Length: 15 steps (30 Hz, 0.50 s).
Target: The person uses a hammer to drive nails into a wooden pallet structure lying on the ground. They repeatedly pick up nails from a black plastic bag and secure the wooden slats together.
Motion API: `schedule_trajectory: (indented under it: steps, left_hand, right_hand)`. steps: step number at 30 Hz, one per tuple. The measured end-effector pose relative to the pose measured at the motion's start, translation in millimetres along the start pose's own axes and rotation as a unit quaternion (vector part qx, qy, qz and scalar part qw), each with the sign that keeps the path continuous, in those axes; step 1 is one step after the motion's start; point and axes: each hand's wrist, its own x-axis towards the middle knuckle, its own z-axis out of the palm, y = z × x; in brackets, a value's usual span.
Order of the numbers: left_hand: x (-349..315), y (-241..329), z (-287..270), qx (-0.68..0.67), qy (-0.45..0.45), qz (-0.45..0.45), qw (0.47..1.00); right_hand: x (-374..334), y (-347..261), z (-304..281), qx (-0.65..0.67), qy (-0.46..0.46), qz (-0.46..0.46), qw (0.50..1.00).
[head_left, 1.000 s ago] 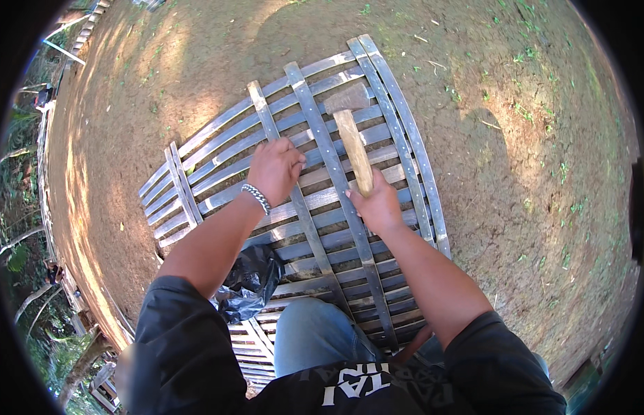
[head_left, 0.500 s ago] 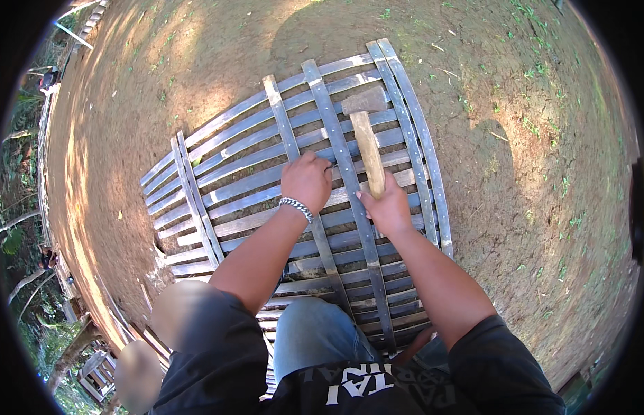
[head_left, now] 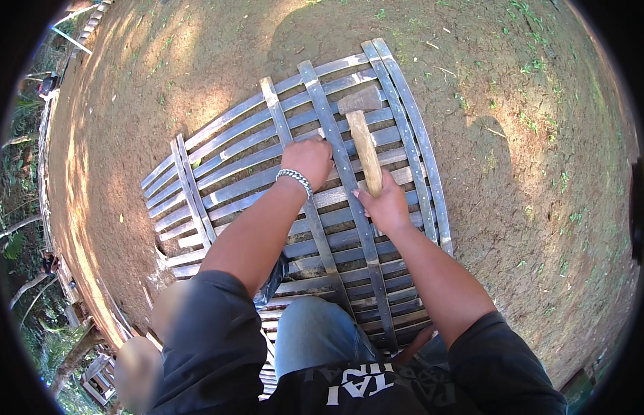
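My right hand (head_left: 386,203) is wrapped round the wooden handle of a hatchet (head_left: 365,149). Its broad metal head lies toward the far right of a large panel of dark, spaced slats (head_left: 242,181), over or on the slats there. Long crosspieces (head_left: 348,176) with rows of small nail heads run across these slats. My left hand (head_left: 308,162), with a chain bracelet at the wrist, is closed, knuckles up, low over the panel between two crosspieces. Whatever its fingers pinch, if anything, is too small or hidden to name.
My jeans-covered knee (head_left: 309,328) rests over the near part of the panel. Beside my left forearm is a dark, shiny bag-like thing (head_left: 272,282). Bare brown soil (head_left: 543,228) with grass tufts surrounds the panel. Plants and logs (head_left: 31,287) line the far left.
My left hand has shifted slightly away from me along the panel, its fingers more curled. More of the dark bag-like thing shows beside my forearm. The hatchet has barely moved.
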Motion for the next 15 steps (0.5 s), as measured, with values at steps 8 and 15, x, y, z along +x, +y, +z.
schedule_trajectory:
  steps: [8,15]
  left_hand:
    - [13.3,2.7,-13.6,0.059,-0.028,0.028,0.997]
    - [17.0,7.9,-11.0,0.089,-0.045,0.014,0.995]
  right_hand:
    - [-1.7,-5.9,-3.5,0.009,-0.015,0.019,1.0]
    - [-1.2,-3.6,-3.2,0.017,-0.02,0.016,1.0]
